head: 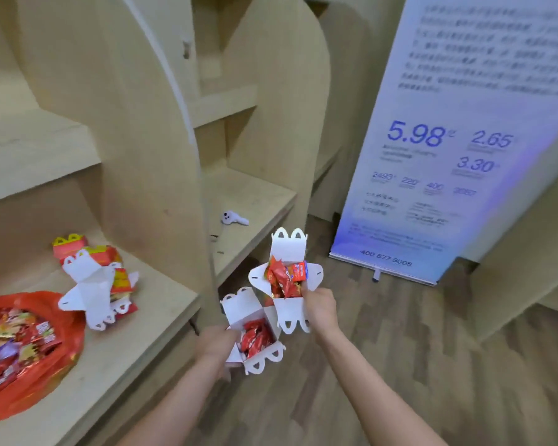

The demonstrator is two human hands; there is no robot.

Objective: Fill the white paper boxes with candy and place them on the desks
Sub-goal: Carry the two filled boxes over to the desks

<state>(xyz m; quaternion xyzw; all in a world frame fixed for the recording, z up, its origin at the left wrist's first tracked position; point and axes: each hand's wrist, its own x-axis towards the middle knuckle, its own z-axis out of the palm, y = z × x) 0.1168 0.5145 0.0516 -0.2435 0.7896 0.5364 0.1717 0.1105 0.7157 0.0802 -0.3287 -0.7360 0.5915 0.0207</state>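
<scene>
Pale wood made up the study carrels, and the near table (pixel 136 329) ran from nine o'clock to the frame's centre, with a second table (pixel 255 201) beyond the divider at twelve o'clock. A white and blue banner (pixel 448 140) printed with numbers stood on the wood-plank floor (pixel 400 333) at two o'clock. A red plastic bag of candy (pixel 23 346) lay open on the near table at eight o'clock. Just beyond it sat a flattened white paper box (pixel 87 291) on a pile of red boxes (pixel 74 249). Over the floor at six o'clock, the left hand (pixel 218 346) kept a closed grip on the wall of an open white box (pixel 255 329) holding red candies. The right hand (pixel 319 309) pinched the edge of another candy-filled box (pixel 287 278), touching the first. A small white plush toy (pixel 234 217) lay on the far table.
</scene>
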